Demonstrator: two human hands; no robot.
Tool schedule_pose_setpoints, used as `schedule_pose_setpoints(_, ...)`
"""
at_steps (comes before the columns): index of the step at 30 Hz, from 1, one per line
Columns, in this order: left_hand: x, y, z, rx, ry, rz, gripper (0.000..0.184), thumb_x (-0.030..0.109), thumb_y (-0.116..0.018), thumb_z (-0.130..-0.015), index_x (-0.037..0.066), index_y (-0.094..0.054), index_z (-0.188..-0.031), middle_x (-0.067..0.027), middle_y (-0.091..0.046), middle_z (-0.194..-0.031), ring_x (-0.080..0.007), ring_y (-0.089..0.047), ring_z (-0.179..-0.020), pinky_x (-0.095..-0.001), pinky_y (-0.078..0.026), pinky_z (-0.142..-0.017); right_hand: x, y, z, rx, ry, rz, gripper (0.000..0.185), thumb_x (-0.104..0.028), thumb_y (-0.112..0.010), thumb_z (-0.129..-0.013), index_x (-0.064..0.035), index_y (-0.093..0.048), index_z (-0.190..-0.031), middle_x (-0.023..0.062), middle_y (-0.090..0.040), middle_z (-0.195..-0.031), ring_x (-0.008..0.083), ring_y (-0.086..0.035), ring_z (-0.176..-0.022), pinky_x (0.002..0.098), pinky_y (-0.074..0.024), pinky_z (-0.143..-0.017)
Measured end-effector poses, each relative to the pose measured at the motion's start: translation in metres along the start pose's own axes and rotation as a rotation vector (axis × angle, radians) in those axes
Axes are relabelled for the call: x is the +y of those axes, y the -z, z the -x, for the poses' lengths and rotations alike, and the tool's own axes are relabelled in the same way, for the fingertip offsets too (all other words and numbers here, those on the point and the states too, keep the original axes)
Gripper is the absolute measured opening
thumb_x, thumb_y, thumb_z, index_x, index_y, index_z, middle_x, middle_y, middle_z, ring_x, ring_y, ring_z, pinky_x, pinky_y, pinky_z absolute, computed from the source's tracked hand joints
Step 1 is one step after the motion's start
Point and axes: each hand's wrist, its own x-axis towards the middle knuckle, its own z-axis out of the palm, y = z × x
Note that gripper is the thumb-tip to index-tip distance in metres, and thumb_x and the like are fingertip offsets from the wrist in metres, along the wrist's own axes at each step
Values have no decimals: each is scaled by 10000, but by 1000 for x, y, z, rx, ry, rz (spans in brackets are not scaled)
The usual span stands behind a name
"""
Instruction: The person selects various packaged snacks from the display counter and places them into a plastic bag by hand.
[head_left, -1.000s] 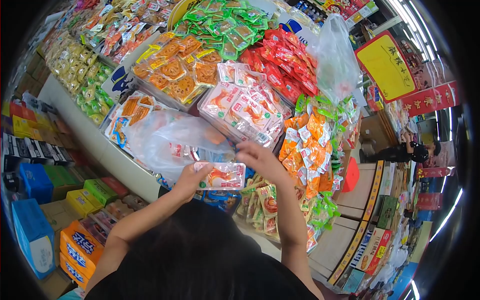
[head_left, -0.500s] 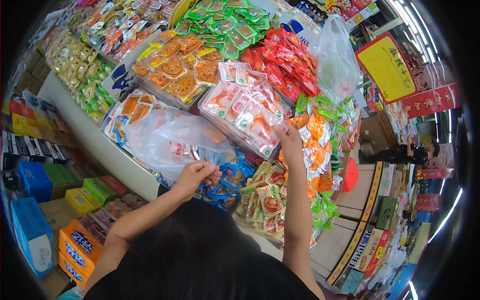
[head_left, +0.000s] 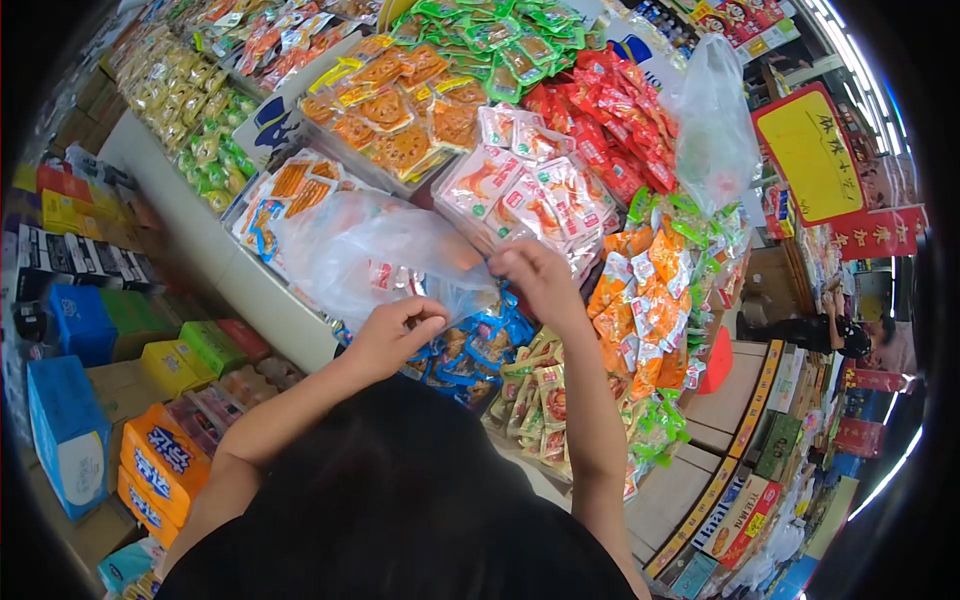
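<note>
A clear plastic bag (head_left: 345, 240) lies over the packs at the front, with white-and-red packets showing through it. My left hand (head_left: 398, 332) is closed at the bag's near edge, thumb and index finger pinching the film. Over the right side of the bag's mouth is my right hand (head_left: 538, 282), fingers curled together and slightly blurred; what they hold, if anything, is hidden. Just beyond it a clear bin holds white-and-red snack packets (head_left: 520, 195). Blue snack packs (head_left: 465, 352) lie beneath my hands.
Around the bag are flat brown snack packs (head_left: 385, 108), red packs (head_left: 610, 120), orange packs (head_left: 645, 300) and beige packs (head_left: 545, 400). Another plastic bag (head_left: 715, 125) hangs at the back right beside a yellow sign (head_left: 808, 150). Boxes stand at left; a person (head_left: 830, 330) is at far right.
My right hand has left the white-and-red packets and come left and toward me, to the bag's mouth. My left hand stays at the bag's edge. The view has shifted slightly.
</note>
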Motion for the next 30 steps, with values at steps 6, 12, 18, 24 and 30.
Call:
schedule_pose_setpoints(6, -16, 22, -11, 251, -473, -678, 126, 89, -553, -803, 36, -573, -915, -133, -593, -802, -318, -567, -762, -392, -459, -700, 1, -67, -14, -259, 167, 20, 227, -174, -517, -843, 3, -586, -967, 133, -611, -844, 234, -583, -819, 332, -441, -747)
schedule_pose_setpoints(12, -39, 25, -3, 79, 118, -940, 158, 160, -505, -837, 30, -565, -905, -172, -607, -840, -335, -599, -759, -452, -462, -637, 35, -102, -49, 10, 216, 455, 265, -200, -573, -783, 49, -560, -872, 219, -597, -886, 368, -548, -890, 430, -414, -804)
schedule_pose_setpoints(18, -35, 32, -7, 165, 238, -892, 312, 204, -566, -799, 12, -498, -1036, -201, -607, -856, -364, -598, -766, -454, -475, -661, 39, -125, -65, 121, 189, 614, 311, -242, -601, -752, 28, -579, -904, 231, -589, -906, 376, -534, -893, 456, -396, -806)
schedule_pose_setpoints(24, -49, 35, -12, 234, 238, -879, 528, 255, -659, -719, 5, -445, -1132, -224, -586, -956, -373, -581, -858, -442, -471, -727, 26, -139, -69, 112, 323, 591, 359, -222, -619, -708, 14, -588, -976, 205, -614, -865, 369, -571, -820, 454, -410, -800)
schedule_pose_setpoints(30, -36, 34, -15, 286, 164, -773, 534, 279, -676, -699, 23, -464, -1117, -231, -572, -1003, -378, -574, -876, -440, -464, -742, 36, -149, -68, 5, -22, 102, 236, -163, -586, -718, 29, -589, -854, 188, -614, -761, 337, -595, -708, 412, -457, -674)
